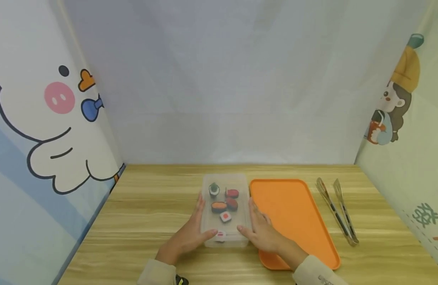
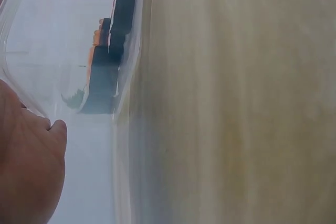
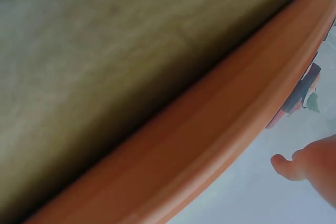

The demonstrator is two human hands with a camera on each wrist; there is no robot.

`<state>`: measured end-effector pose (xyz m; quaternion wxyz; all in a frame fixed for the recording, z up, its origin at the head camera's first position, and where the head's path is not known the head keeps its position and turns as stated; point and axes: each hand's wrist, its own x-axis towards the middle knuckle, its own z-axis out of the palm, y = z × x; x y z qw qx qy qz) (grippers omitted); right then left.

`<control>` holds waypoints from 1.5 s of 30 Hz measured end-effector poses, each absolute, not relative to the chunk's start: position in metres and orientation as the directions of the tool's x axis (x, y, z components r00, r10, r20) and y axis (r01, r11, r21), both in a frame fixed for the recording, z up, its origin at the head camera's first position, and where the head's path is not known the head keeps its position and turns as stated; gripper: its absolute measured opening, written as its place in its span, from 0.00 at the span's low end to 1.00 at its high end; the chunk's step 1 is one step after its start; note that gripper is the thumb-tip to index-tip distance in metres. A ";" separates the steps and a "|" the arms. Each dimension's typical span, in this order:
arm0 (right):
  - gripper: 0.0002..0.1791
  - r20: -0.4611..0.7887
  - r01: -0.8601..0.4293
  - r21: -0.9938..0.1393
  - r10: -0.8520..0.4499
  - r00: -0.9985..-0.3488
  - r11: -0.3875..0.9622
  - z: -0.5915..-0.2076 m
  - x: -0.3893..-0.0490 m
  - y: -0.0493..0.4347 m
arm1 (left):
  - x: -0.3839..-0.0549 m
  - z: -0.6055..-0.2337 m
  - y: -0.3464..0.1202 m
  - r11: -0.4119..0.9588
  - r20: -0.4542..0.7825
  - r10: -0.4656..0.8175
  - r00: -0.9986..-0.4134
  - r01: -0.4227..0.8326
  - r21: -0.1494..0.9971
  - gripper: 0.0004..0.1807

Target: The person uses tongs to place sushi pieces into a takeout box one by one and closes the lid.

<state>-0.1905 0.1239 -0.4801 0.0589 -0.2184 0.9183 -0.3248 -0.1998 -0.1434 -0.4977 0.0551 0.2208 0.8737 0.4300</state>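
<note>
A translucent plastic box (image 1: 240,182) stands on the table between both hands. Several sushi pieces show through it: a white roll with green on top (image 1: 214,190), an orange-topped piece (image 1: 219,206), red-topped pieces (image 1: 232,204) and white rolls with red centres (image 1: 225,216). My left hand (image 1: 190,234) grips the box's left side, with the thumb over its near part. On the opposite side, my right hand (image 1: 264,234) holds it the same way, above the tray's left edge. Dark-sided sushi (image 2: 102,77) shows through the wall in the left wrist view.
An orange tray (image 1: 290,206) lies right beside the box. Metal tongs (image 1: 332,206) with spread arms rest farther right on the wooden table (image 1: 144,206). A plain curtain (image 1: 219,87) stands behind, with printed cloths at both sides.
</note>
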 end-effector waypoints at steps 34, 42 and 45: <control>0.43 0.029 -0.279 -0.634 -0.339 -0.940 0.721 -0.475 -0.187 0.108 | -0.190 -0.491 -0.142 0.611 0.092 0.388 -0.917 0.331 0.719 0.51; 0.42 0.047 -0.305 -0.554 -0.336 -0.941 0.775 -0.470 -0.187 0.108 | -0.189 -0.487 -0.140 0.648 0.081 0.379 -0.922 0.327 0.688 0.53; 0.43 0.041 -0.317 -0.531 -0.350 -0.936 0.786 -0.464 -0.188 0.107 | -0.190 -0.481 -0.142 0.659 0.048 0.403 -0.914 0.326 0.678 0.53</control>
